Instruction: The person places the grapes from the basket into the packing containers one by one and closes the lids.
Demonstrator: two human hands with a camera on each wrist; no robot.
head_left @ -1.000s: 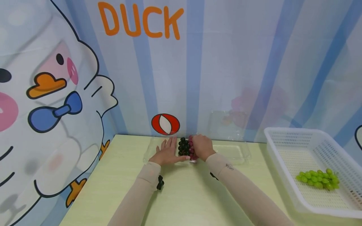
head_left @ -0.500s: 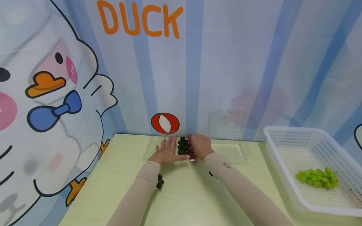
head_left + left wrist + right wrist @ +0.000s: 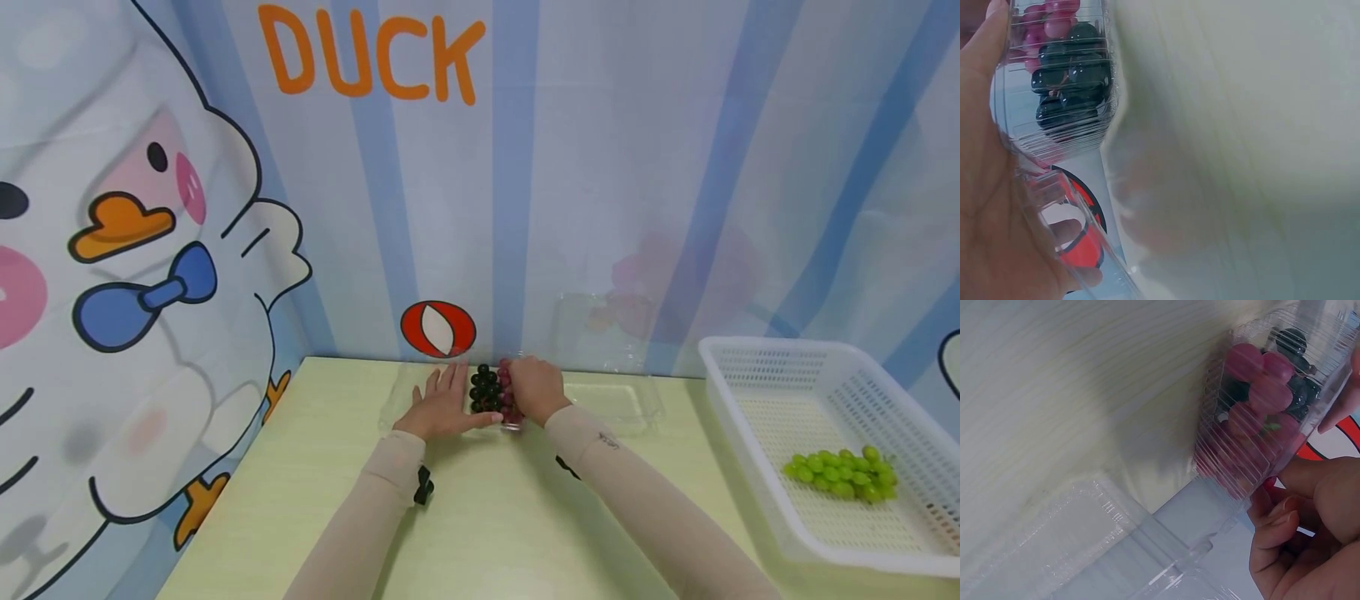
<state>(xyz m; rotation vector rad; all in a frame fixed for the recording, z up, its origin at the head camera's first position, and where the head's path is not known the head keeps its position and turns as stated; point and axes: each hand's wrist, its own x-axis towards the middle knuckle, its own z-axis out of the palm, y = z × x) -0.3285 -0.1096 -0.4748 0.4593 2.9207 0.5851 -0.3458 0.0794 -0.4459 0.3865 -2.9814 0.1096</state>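
Observation:
A clear plastic clamshell box [image 3: 1063, 147] with ribbed walls stands at the back of the table, its lid folded open to the left. Dark grapes [image 3: 485, 390] lie in its left part. Red grapes [image 3: 1270, 394] fill the right part, a green stem showing among them. My left hand [image 3: 442, 408] rests over the lid side, fingers straight, thumb stretched along the near edge. At the box's right end my right hand [image 3: 537, 390] has curled fingers, the tips at the rim against a red grape. The palm side is partly hidden in the head view.
Right of my right hand lies a second clear clamshell box [image 3: 611, 402], lid raised against the printed backdrop [image 3: 600, 167]. A white perforated basket [image 3: 757, 492] stands at the table's right side, holding a bunch of green grapes [image 3: 843, 475].
Both hands stay nearly in place, with the right fingers at the red grapes throughout. Only slight shifts of the head view show.

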